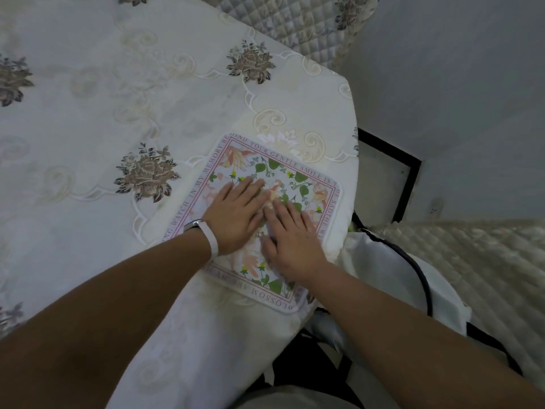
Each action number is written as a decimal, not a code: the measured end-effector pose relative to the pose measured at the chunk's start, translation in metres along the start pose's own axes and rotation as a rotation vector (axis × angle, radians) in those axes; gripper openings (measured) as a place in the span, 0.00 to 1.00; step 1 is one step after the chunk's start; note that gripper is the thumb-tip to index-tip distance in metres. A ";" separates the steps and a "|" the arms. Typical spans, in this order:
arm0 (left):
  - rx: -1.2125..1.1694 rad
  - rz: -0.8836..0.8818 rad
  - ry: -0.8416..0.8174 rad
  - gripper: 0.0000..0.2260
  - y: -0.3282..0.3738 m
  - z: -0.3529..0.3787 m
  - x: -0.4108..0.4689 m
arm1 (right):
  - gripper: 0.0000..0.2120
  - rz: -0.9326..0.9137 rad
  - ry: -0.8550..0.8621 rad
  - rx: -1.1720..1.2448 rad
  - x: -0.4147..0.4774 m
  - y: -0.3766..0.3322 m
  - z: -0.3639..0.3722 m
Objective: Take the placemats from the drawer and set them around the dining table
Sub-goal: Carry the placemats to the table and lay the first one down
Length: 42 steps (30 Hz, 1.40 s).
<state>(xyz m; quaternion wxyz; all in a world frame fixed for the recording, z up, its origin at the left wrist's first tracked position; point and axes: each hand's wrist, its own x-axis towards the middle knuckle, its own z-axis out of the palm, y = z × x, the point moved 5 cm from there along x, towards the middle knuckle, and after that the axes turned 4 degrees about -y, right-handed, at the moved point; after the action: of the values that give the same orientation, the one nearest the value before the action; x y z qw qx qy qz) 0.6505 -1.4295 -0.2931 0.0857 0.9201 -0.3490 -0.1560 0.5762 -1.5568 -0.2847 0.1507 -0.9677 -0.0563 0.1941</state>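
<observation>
A square placemat (pixel 298 175) with a floral print and a pink lettered border lies flat near the right edge of the dining table (pixel 103 98), which wears a cream embroidered cloth. My left hand (pixel 239 215), with a white band on the wrist, presses flat on the mat's middle. Beside it, my right hand (pixel 290 242) lies flat on the mat too, fingers straight. Both palms cover the centre of the print.
A quilted chair cushion (pixel 295 22) stands at the table's far right corner. Another quilted chair (pixel 486 267) sits at the right, close to my body. A black-framed floor panel (pixel 392 175) shows between table and wall.
</observation>
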 end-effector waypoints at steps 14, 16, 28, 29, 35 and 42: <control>0.100 -0.102 -0.033 0.32 -0.043 -0.026 0.086 | 0.31 0.115 0.099 -0.091 0.081 0.075 -0.044; 0.091 -0.179 -0.019 0.33 -0.049 -0.028 0.085 | 0.32 0.150 0.098 -0.080 0.079 0.080 -0.045; -0.020 -0.385 0.028 0.36 -0.080 -0.014 -0.005 | 0.36 0.382 0.122 0.053 0.025 0.094 -0.030; -0.021 -0.393 0.026 0.36 -0.079 -0.012 -0.013 | 0.36 0.388 0.120 0.051 0.019 0.090 -0.027; 0.016 -0.327 0.000 0.34 -0.049 0.003 -0.053 | 0.36 0.290 0.077 0.013 -0.018 0.043 0.005; 0.069 -0.124 -0.032 0.29 0.006 0.025 -0.073 | 0.33 0.047 0.021 -0.086 -0.037 -0.024 0.039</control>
<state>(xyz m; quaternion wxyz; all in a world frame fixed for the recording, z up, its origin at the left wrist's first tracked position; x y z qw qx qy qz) 0.5868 -1.3865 -0.2980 0.0384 0.9398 -0.2978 -0.1633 0.5255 -1.5295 -0.2979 0.1051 -0.9763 -0.0401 0.1850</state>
